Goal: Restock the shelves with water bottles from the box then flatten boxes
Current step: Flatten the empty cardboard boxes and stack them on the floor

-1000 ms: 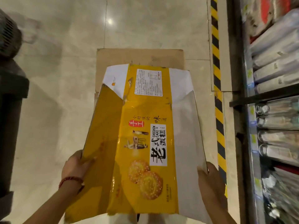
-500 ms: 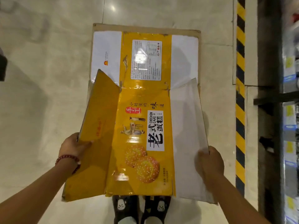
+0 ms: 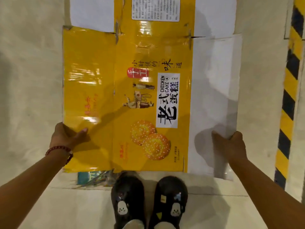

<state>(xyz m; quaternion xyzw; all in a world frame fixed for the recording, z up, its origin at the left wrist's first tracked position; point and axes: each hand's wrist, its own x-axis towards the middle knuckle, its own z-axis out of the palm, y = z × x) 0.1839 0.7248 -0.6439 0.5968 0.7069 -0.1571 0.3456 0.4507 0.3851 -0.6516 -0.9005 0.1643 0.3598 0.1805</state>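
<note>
A flattened yellow and white "Chicken Cake" cardboard box (image 3: 142, 53) is spread out flat low over the floor in front of my feet. My left hand (image 3: 66, 138) grips its yellow left edge, thumb on top. My right hand (image 3: 231, 144) grips the white right edge, thumb on top and fingers curled round the rim. The box's far flaps run out of the top of the view. No water bottles show.
My two dark slippers (image 3: 148, 200) stand just behind the box's near edge. A bit of teal printed packaging (image 3: 89, 177) peeks from under the box at the near left. A yellow and black hazard stripe (image 3: 290, 96) runs along the floor on the right.
The box has gone from tilted with its side panels raised to spread flat and low over the floor. My view has tipped down; the shelves have left the frame.
</note>
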